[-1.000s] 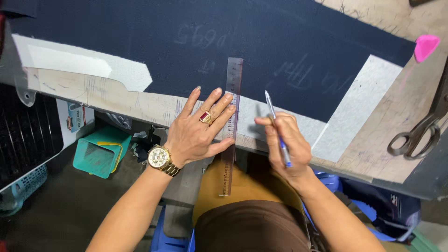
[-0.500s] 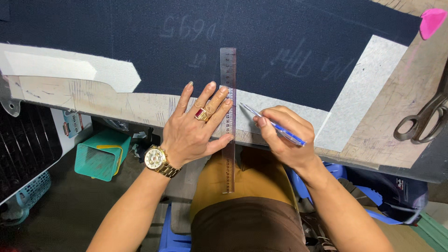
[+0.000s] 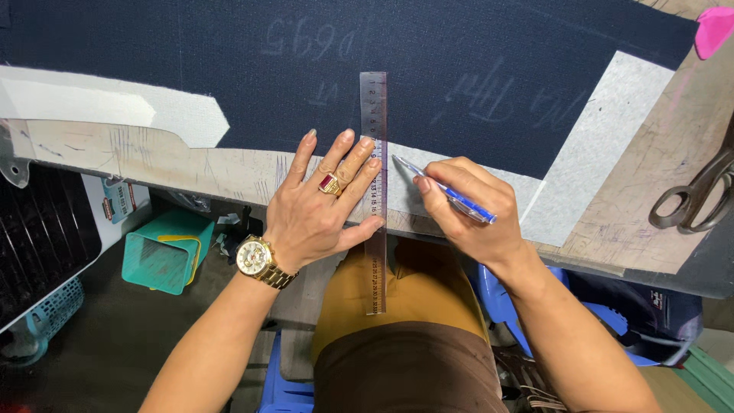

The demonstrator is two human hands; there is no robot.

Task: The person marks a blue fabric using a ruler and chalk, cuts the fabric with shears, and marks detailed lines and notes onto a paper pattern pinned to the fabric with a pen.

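Left of centre, the left hand (image 3: 317, 210) lies flat, fingers spread, pressing the clear ruler (image 3: 374, 191) on the dark fabric (image 3: 252, 69) at the table edge. Just right, the right hand (image 3: 466, 214) curls closed around a blue pen (image 3: 447, 191), tip touching the ruler's edge.

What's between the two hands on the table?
In the head view, a clear ruler lies between the left hand, which presses it, and the right hand holding a blue pen.

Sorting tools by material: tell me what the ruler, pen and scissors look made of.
Ruler: clear plastic, since cloth shows through it. Pen: blue plastic, glossy. Scissors: dark, dull metal, probably steel.
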